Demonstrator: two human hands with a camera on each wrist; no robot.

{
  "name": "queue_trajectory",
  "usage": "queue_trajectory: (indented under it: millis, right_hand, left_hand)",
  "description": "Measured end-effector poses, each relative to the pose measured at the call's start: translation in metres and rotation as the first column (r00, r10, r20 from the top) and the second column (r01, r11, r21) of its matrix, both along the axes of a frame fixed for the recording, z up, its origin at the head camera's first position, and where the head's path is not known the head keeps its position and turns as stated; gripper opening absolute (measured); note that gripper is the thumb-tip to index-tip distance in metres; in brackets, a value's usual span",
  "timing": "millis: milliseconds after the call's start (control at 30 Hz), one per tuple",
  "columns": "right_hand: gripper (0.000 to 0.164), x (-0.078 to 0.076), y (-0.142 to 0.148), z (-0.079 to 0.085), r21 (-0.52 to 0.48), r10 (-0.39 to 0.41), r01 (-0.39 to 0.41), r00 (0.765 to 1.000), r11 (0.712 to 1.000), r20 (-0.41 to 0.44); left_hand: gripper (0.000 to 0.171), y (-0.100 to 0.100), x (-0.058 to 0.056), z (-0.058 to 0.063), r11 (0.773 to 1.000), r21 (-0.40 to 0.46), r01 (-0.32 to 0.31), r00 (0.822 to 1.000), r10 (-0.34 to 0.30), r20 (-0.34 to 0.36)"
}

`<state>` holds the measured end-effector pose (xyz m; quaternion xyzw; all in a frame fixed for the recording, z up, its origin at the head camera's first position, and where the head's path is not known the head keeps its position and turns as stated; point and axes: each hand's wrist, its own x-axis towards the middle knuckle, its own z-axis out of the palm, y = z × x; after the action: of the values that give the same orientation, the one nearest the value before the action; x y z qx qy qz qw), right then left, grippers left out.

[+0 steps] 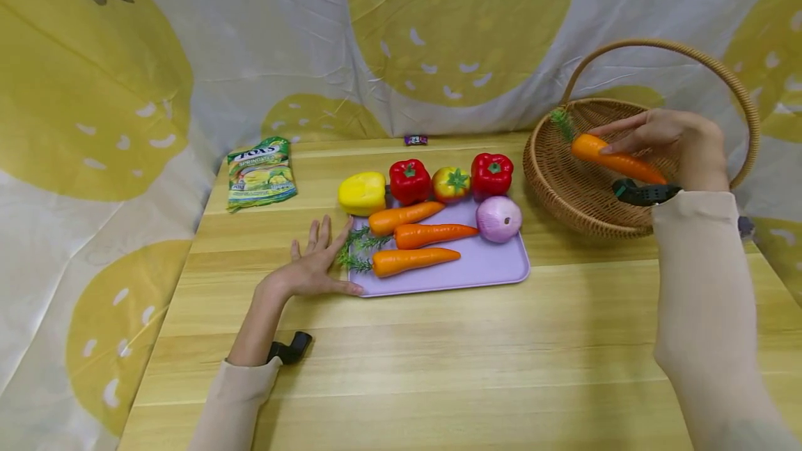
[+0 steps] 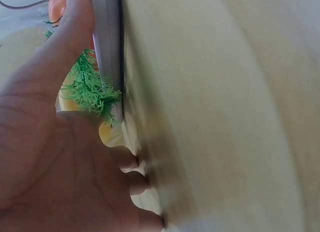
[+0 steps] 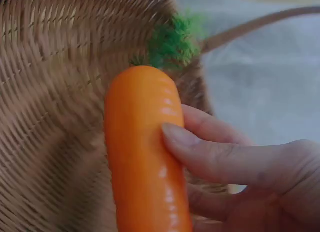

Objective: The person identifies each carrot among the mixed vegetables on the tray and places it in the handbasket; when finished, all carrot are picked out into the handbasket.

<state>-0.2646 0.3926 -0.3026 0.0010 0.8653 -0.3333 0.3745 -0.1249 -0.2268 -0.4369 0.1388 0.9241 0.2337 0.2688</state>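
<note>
The right hand (image 1: 684, 143) pinches an orange carrot (image 1: 620, 160) between its thumb and fingers. Under these fingers is a brown basket (image 1: 546, 195), and the carrot's green top points away from the wrist. The left hand (image 1: 312, 267) has its fingers spread wide, with the thumb at the edge of a purple tray (image 1: 489, 268). Just beside those fingers are three more carrots (image 1: 416, 262). A yellow pepper (image 1: 362, 193) sits near the fingertips.
</note>
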Motion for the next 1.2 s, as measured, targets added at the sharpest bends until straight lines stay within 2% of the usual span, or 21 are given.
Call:
queue_trajectory:
  millis: [100, 200, 267, 333, 433, 467, 567, 667, 833, 933, 1033, 1133, 1200]
  right_hand:
    - [0.044, -0.008, 0.005, -0.019, -0.05, 0.05, -0.046, 0.996, 0.998, 0.08]
    - [0.045, -0.015, 0.01, -0.039, -0.079, 0.084, -0.073, 0.985, 0.994, 0.15]
    - [0.046, -0.018, 0.012, -0.051, -0.126, 0.088, -0.063, 0.975, 0.99, 0.205]
    - [0.047, -0.019, 0.014, -0.06, -0.144, 0.083, -0.05, 0.97, 0.988, 0.229]
    - [0.052, -0.019, 0.018, -0.069, -0.234, 0.095, -0.032, 0.96, 0.972, 0.264]
    - [0.053, -0.019, 0.019, -0.071, -0.253, 0.097, -0.028, 0.959, 0.967, 0.266]
    - [0.055, -0.019, 0.02, -0.073, -0.277, 0.092, -0.016, 0.96, 0.961, 0.265]
    - [0.053, -0.019, 0.02, -0.073, -0.249, 0.08, -0.016, 0.965, 0.968, 0.25]
    - [0.053, -0.02, 0.017, -0.071, -0.23, 0.066, -0.01, 0.969, 0.973, 0.237]
    - [0.05, -0.019, 0.015, -0.067, -0.211, 0.047, -0.002, 0.976, 0.978, 0.212]
    - [0.046, -0.017, 0.012, -0.06, -0.166, 0.028, -0.003, 0.988, 0.986, 0.151]
    - [0.049, -0.016, 0.009, -0.049, -0.128, 0.022, -0.012, 0.997, 0.992, 0.076]
    - [0.052, -0.016, 0.008, -0.041, -0.119, 0.037, -0.032, 0.999, 0.992, 0.037]
  left_hand:
    - [0.135, -0.002, -0.002, -0.004, 1.0, 0.001, -0.002, 1.0, 0.002, -0.001]
    - [0.134, -0.001, -0.002, -0.003, 1.0, 0.004, -0.003, 1.0, 0.003, -0.002]
    - [0.134, -0.002, -0.001, -0.003, 1.0, 0.006, -0.004, 1.0, 0.004, -0.004]
    - [0.133, -0.001, 0.0, -0.001, 1.0, 0.008, -0.003, 1.0, 0.003, -0.004]
    - [0.133, -0.001, 0.001, 0.001, 1.0, 0.023, 0.002, 1.0, -0.001, -0.009]
    - [0.133, 0.001, 0.003, 0.006, 0.999, 0.036, 0.004, 1.0, -0.004, -0.002]
    - [0.132, 0.004, 0.006, 0.017, 0.997, 0.075, 0.007, 1.0, -0.008, 0.004]
    - [0.132, 0.005, 0.007, 0.021, 0.996, 0.084, 0.005, 1.0, -0.006, 0.014]
    - [0.132, -0.003, -0.001, 0.001, 1.0, 0.012, 0.003, 1.0, -0.003, -0.004]
    - [0.134, -0.005, -0.004, -0.006, 1.0, 0.001, 0.003, 1.0, -0.003, -0.01]
    - [0.134, -0.005, -0.005, -0.007, 1.0, -0.008, 0.003, 1.0, -0.004, -0.014]
    - [0.133, -0.002, -0.003, -0.001, 1.0, 0.004, 0.007, 1.0, -0.007, -0.019]
    - [0.132, 0.001, -0.001, 0.007, 0.999, 0.041, 0.01, 1.0, -0.01, -0.009]
